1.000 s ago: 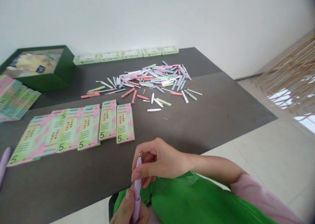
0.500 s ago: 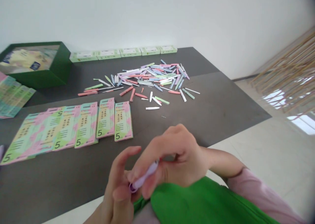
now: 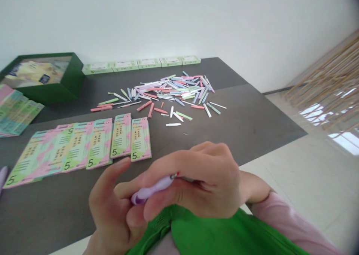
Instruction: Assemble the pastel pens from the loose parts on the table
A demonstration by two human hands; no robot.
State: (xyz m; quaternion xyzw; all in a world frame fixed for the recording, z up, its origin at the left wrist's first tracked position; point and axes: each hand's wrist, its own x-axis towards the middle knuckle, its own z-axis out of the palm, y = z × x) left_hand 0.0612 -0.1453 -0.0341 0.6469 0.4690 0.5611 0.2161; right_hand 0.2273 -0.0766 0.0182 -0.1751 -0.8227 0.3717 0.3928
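Pinching the purple pen [image 3: 158,186] over the near edge of the counter [image 3: 241,114], the right hand [image 3: 220,180] had it seemingly part-assembled, tip showing, though whether the left hand [image 3: 110,208] gripped its rear was unclear, and many loose pen parts [image 3: 174,86] toward the far edge looked unjoined.

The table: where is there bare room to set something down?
Bare table lies right of the pen parts, and between the printed packs and the near edge. Crowded: the middle, under pen parts, and the far left, with the green box.
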